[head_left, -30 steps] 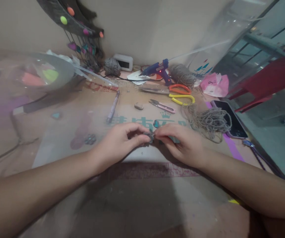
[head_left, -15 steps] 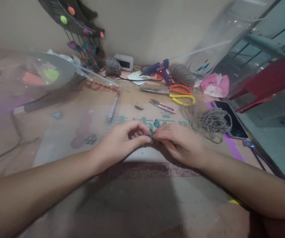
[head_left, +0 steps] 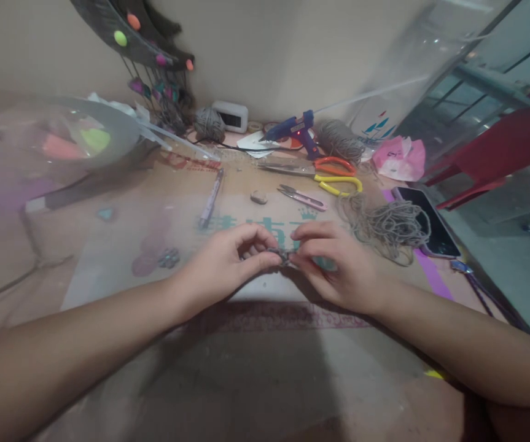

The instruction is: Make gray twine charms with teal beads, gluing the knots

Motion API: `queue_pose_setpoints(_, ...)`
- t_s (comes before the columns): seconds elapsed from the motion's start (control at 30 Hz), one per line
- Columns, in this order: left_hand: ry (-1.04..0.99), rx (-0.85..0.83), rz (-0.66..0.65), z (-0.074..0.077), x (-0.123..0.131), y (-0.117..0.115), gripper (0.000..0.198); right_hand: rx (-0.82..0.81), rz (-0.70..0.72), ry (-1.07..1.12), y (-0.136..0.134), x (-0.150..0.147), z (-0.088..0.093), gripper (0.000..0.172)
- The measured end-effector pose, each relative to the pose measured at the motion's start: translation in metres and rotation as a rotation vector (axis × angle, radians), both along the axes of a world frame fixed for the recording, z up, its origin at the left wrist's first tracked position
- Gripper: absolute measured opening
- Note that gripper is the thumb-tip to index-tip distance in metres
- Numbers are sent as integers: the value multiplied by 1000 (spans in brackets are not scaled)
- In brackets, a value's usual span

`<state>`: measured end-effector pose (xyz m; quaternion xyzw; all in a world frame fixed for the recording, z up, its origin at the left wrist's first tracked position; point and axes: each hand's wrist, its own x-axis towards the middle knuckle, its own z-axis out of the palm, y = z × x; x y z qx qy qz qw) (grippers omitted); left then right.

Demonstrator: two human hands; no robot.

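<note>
Low over the middle of the table, a small dark grey knotted-looking piece (head_left: 285,255) is between my two hands; its exact kind is too small to make out. My left hand (head_left: 232,258) is closed, with thumb and curled fingers pinching the piece's left end. At its right end, my right hand (head_left: 338,264) pinches with thumb and a fingertip, while another finger is lifted away. A grey flower-shaped piece (head_left: 169,258) lies left of my left hand. Beyond the hands are a small grey stone-like lump (head_left: 258,197) and pink thread snips (head_left: 302,198).
At the back are a blue glue gun (head_left: 292,130), orange-and-yellow-handled scissors (head_left: 336,166) and a ball of grey yarn (head_left: 209,124). A pen (head_left: 212,199) lies left of centre. Tangled grey cord (head_left: 393,224) and a phone (head_left: 430,221) sit right. A bag-covered bowl (head_left: 108,116) stands left.
My right hand's fingers have spread, with the index finger lifting up and away from the piece. The small teal piece beyond them is now hidden. My left hand stays put.
</note>
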<state>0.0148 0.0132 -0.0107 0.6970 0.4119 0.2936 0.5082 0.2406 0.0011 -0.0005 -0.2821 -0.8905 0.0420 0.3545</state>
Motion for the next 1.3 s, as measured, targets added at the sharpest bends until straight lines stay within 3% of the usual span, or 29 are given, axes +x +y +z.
queue_pose_setpoints(0.13, -42, -42, -5, 0, 0, 0, 16, -54, -59, 223, 0, -2, 1, 23)
queue_pose_setpoints(0.27, 1, -17, 18, 1, 0, 0, 16, -44, -147, 410, 1, -2, 4, 12)
queue_pose_setpoints(0.43, -38, 0, 37, 1, 1, 0, 14, -64, -11, 164, 0, -2, 8, 8)
queue_pose_setpoints(0.83, -77, -34, 27, 1, 0, -3, 15, 96, -3, -18, 2, -1, 5, 13)
queue_pose_setpoints(1.13, -93, -26, 21, -2, -1, -2, 13, 70, 29, -29, 3, -2, 7, 12)
queue_pose_setpoints(1.3, -87, -38, 32, -2, -1, -2, 14, -39, -16, 171, 0, -2, 2, 15)
